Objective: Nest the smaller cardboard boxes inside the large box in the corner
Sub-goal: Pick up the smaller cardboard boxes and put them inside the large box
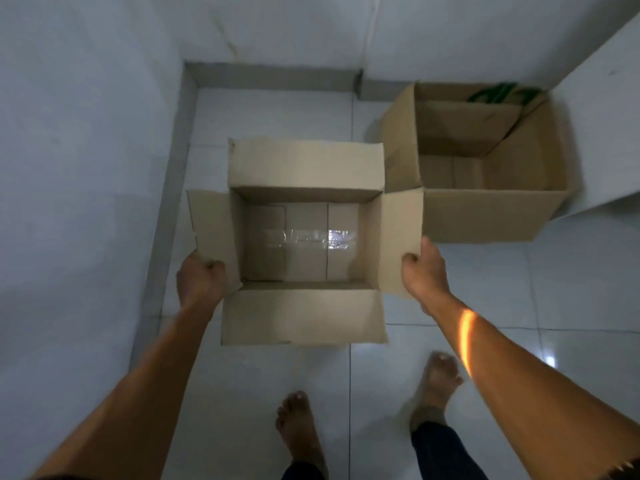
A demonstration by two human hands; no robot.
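Observation:
I hold a smaller open cardboard box (304, 168) above the floor, its four flaps spread out and clear tape shining on its bottom. My left hand (201, 282) grips its left flap and my right hand (424, 268) grips its right flap. Behind and to the right, the large open cardboard box (485, 213) stands on the floor by the wall. Inside the large box a flat cardboard piece with green print leans at the back. The smaller box's right flap overlaps the large box's near left corner in view.
White walls (86, 133) close in on the left and at the back, with a grey skirting along the tiled floor (554, 289). A white ledge (609, 116) rises to the right of the large box. My bare feet (298, 427) stand on the tiles below.

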